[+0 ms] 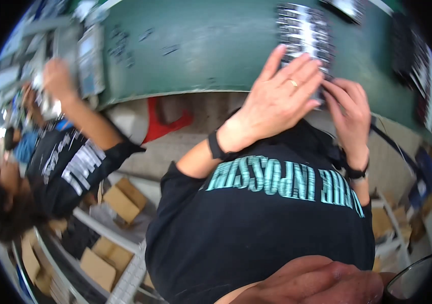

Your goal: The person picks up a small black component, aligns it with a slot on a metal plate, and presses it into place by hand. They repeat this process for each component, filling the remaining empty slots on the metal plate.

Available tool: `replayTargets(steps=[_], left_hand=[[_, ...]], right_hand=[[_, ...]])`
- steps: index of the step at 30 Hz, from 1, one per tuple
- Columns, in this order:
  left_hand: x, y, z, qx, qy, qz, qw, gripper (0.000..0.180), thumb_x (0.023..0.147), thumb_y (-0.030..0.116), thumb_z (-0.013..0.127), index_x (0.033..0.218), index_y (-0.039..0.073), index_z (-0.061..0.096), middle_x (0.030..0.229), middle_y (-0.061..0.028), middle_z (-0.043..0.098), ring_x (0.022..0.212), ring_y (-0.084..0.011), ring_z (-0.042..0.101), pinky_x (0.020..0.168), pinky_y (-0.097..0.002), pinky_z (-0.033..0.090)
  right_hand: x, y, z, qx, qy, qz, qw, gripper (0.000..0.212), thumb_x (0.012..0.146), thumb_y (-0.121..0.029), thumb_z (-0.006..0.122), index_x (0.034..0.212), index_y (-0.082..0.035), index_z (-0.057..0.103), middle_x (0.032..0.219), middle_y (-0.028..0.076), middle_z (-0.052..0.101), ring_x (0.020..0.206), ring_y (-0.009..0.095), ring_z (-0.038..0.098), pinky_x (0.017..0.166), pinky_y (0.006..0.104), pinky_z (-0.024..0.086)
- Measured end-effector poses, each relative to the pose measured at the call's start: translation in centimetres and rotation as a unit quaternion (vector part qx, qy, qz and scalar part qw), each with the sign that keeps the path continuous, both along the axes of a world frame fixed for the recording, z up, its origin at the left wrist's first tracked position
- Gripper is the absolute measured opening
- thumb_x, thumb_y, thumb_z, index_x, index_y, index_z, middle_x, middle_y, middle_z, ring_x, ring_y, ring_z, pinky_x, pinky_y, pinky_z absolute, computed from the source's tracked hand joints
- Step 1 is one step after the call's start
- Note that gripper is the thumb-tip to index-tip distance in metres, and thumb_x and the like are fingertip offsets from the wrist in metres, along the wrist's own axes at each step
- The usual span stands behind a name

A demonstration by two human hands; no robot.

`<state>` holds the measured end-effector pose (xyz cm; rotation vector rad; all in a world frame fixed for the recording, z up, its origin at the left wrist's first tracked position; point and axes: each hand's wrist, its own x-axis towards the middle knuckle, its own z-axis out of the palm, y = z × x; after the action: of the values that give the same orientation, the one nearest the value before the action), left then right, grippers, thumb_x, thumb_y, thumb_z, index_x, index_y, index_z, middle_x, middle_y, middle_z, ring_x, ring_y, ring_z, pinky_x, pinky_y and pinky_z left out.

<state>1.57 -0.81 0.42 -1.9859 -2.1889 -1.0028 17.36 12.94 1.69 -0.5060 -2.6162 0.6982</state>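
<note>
- A glossy, ribbed rectangular panel in black and silver (306,33) lies on the smooth green tabletop (205,55), its near end partly covered by the hands at the tabletop's near edge; crosswise dark bands alternate with bright reflective ones.
- The left hand (287,96), with a thin gold-coloured ring and a black wristband, lies palm down over the panel; its grip is wide, the fingers extended and the outermost one spread apart.
- The right hand (348,106) is at the panel's right edge, thumb and fingers drawn together in a narrow grip; whether anything is pinched there cannot be told.
- Small, dark, thin pieces (119,45) are scattered at the tabletop's left.
- Beyond the panel, to the right, is a dark-and-silver shiny object (348,9), cut off by the view's rim.
- On the far right are black and silver banded pieces (428,83), blurred.
- Left of the tabletop, a co-worker's blurred hand (60,80) is near a pale grey boxy object (90,61).
- Below, two open brown cardboard boxes (123,201) stand by a grey metal frame (130,271); their contents are too unclear to tell.
- A red angular piece (157,121) shows under the tabletop.
</note>
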Motion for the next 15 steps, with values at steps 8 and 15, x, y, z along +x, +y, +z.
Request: replayTargets(steps=[8, 15], left_hand=[[-13.1, -7.5, -0.3, 0.012, 0.121, 0.323, 0.939, 0.025, 0.084, 0.003, 0.063, 0.109, 0.002, 0.067, 0.104, -0.0138, 0.067, 0.098, -0.0335, 0.061, 0.092, -0.0445, 0.049], [-16.4, -11.5, 1.0, -0.105, 0.123, 0.329, 0.930, 0.025, 0.086, 0.010, 0.068, 0.111, 0.006, 0.069, 0.103, -0.0092, 0.068, 0.097, -0.0292, 0.063, 0.084, -0.0379, 0.053]], right_hand=[[-1.3, -0.2, 1.1, -0.004, -0.022, 0.037, 0.999, 0.021, 0.082, 0.003, 0.071, 0.102, -0.001, 0.070, 0.100, 0.012, 0.064, 0.095, 0.028, 0.061, 0.084, 0.0361, 0.049], [-1.2, -0.3, 3.1, -0.023, -0.058, 0.060, 0.996, 0.019, 0.081, 0.003, 0.071, 0.099, 0.001, 0.066, 0.101, 0.012, 0.063, 0.097, 0.029, 0.059, 0.083, 0.0369, 0.048]])
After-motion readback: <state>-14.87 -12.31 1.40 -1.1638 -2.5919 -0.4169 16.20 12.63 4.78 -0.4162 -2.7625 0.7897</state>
